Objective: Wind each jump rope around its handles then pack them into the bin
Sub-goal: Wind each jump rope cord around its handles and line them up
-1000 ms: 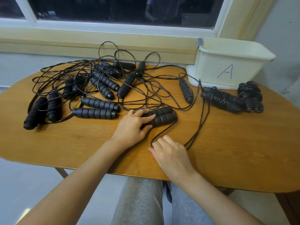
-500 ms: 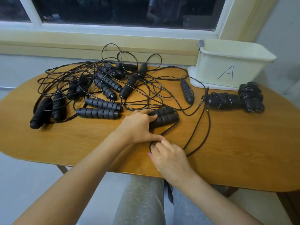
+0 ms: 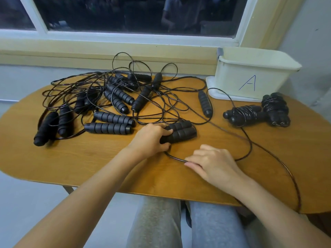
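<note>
Wood-topped table (image 3: 89,158) under a dark window (image 3: 125,15) carries every rope. Near its front edge two black handles (image 3: 180,132) lie side by side, touching, their far ends angled right and slightly away. Over their near-left end the left hand (image 3: 149,140) grips, fingers curled across the top and thumb against the near side. From beneath that hand the cord (image 3: 174,157) curves along the tabletop, nearer than the handles, into the right hand (image 3: 213,162). That hand rests on the table just near-right of the handles, fingers curled, pinching the cord between thumb and fingertips. More cord loops out past it, right of the handles. Left of and behind the handles sprawls a tangle (image 3: 114,99) of loose ropes. Well right of the handles lie two wound bundles (image 3: 243,115), touching each other. Farther back on that side stands a cream bin (image 3: 231,81) marked A.
</note>
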The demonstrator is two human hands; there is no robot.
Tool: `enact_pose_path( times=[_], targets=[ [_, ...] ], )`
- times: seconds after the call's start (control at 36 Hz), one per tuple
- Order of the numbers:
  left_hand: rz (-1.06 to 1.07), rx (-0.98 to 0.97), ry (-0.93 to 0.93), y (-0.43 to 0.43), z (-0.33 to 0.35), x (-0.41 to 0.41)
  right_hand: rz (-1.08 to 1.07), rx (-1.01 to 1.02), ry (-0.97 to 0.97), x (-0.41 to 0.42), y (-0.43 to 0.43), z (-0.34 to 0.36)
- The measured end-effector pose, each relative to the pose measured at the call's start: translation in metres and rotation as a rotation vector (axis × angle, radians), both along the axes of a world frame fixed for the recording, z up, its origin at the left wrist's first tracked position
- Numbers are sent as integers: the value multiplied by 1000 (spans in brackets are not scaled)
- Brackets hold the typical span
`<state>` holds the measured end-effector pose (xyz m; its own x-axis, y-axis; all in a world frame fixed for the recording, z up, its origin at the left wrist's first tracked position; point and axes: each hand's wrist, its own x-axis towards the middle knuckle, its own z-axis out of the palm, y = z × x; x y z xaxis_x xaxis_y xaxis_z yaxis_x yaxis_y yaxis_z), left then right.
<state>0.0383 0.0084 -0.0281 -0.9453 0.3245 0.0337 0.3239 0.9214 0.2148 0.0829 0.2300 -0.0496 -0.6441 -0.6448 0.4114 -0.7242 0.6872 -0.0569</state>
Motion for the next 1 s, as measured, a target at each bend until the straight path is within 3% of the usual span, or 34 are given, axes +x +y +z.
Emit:
enact_pose_path(
  times=[0.31, 0.56, 0.78, 0.89, 1.0],
  targets=[
    [14, 211, 108, -7, -30, 4, -177, -15, -378, -42, 35, 10],
    [-16, 146, 52, -10, -38, -1, -257, -61, -440, -48, 48, 9],
    [-137, 262, 98, -19, -37, 4, -320, -70, -622, -54, 56, 11],
    [-190, 355, 192, -21, -20, 15, -301, -180, -747, -64, 58, 15],
    [-355, 260, 314, -21, 7, 30, -288, -243, -935, -79, 56, 32]
  ],
)
